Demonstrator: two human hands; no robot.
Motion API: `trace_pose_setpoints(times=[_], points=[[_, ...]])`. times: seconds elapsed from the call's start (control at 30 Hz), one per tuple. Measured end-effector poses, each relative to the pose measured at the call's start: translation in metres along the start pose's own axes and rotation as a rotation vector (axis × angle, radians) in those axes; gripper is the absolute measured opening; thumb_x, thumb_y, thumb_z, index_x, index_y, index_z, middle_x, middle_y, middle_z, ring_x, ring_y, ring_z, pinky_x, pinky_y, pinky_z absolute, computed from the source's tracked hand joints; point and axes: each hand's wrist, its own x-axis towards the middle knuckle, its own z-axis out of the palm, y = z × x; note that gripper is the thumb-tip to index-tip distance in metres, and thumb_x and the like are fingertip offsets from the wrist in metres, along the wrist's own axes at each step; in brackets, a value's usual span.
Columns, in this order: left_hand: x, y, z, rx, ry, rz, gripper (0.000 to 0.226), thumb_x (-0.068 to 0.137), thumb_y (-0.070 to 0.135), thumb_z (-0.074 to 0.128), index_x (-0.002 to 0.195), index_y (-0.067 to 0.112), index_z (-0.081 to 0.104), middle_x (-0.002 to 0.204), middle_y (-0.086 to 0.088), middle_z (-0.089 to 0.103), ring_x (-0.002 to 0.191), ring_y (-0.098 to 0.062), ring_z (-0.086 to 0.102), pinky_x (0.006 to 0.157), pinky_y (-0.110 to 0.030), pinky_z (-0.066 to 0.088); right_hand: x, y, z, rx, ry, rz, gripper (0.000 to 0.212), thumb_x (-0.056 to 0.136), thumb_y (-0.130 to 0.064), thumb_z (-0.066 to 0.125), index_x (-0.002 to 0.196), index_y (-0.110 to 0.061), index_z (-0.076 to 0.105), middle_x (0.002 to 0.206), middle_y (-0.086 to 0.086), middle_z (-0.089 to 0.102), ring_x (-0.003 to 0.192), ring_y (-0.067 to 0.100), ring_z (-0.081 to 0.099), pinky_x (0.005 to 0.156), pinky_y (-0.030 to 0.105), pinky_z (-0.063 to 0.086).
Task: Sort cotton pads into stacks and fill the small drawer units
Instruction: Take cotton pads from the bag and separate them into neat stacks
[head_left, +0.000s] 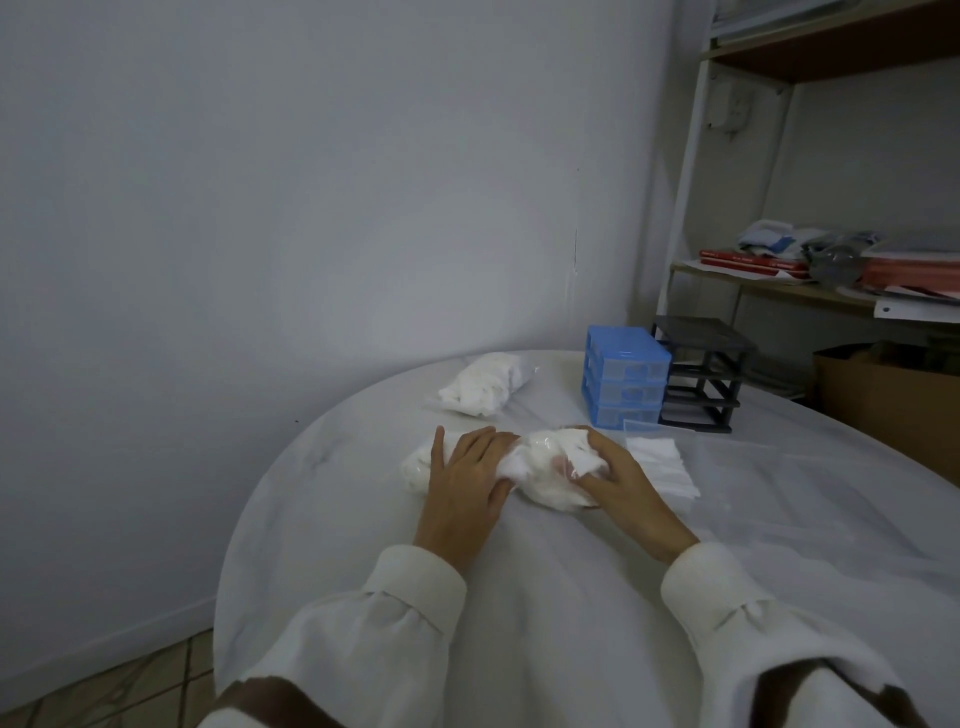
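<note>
Right hand (615, 475) curls round the near bag of cotton pads (550, 467), fingers dug into the clear plastic, and the left hand (467, 467) lies across the bag's other end with the fingers fairly straight and the thumb tucked against it, pressing rather than pinching as far as can be told. The bag sits on the white table (571, 597), right in front of the person. Just beside it on the right, a fanned row of loose pads (660, 462). A second bag (485, 384) lies further back. The blue drawer unit (626, 382) and the black frame (704, 374) stand together behind. My worry: the plastic gives suddenly under that squeeze, and pads spill out over the sorted row.
</note>
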Motion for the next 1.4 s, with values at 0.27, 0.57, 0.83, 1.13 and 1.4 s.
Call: trace_pose_setpoints(times=[0.27,0.57,0.83,1.13,1.4], points=[[0.0,-0.002,-0.001,-0.034,-0.019,-0.032,0.036,0.076,0.021,0.051,0.108,0.019,0.066,0.098,0.004,0.069,0.097,-0.015,0.065,0.097,-0.053,0.032,-0.003,-0.004,-0.003,0.107,-0.031,0.069,0.014,0.087,-0.002,0.061,0.08,-0.014,0.066,0.067,-0.012,0.066,0.066,-0.001,0.059,0.061,0.015,0.045],[-0.003,0.001,-0.013,-0.094,-0.092,-0.203,0.064,0.071,-0.005,0.059,0.131,0.014,0.049,0.131,0.0,0.054,0.135,-0.02,0.037,0.115,-0.051,-0.005,-0.013,-0.012,-0.027,0.154,-0.037,0.211,0.006,0.085,-0.005,0.064,0.091,-0.004,0.064,0.078,0.004,0.068,0.064,0.005,0.065,0.057,0.015,0.051],[-0.007,0.021,-0.009,-0.142,-0.09,-0.041,0.08,0.054,0.0,0.039,0.133,0.014,0.048,0.132,-0.001,0.054,0.133,-0.02,0.041,0.112,-0.057,-0.005,-0.038,-0.003,-0.054,0.079,0.01,0.303,0.042,0.08,-0.026,0.07,0.117,-0.01,0.059,0.106,0.007,0.068,0.089,0.015,0.068,0.079,0.026,0.054],[0.004,0.056,-0.01,0.04,-0.109,0.212,0.05,0.066,0.045,0.061,0.113,0.027,0.063,0.134,-0.001,0.054,0.132,-0.016,0.035,0.108,-0.063,0.002,-0.05,-0.007,-0.077,-0.126,-0.039,0.354,0.023,0.085,-0.026,0.065,0.101,-0.015,0.052,0.098,0.003,0.066,0.083,0.013,0.064,0.075,0.025,0.051],[0.007,0.063,-0.003,0.451,-0.168,0.21,0.025,0.05,0.029,0.083,0.071,0.02,0.075,0.125,-0.011,0.062,0.125,-0.028,0.052,0.106,-0.068,-0.007,-0.052,-0.016,-0.081,-0.186,-0.04,0.353,0.022,0.087,-0.029,0.063,0.107,-0.019,0.058,0.106,0.001,0.065,0.093,0.014,0.062,0.078,0.021,0.048]])
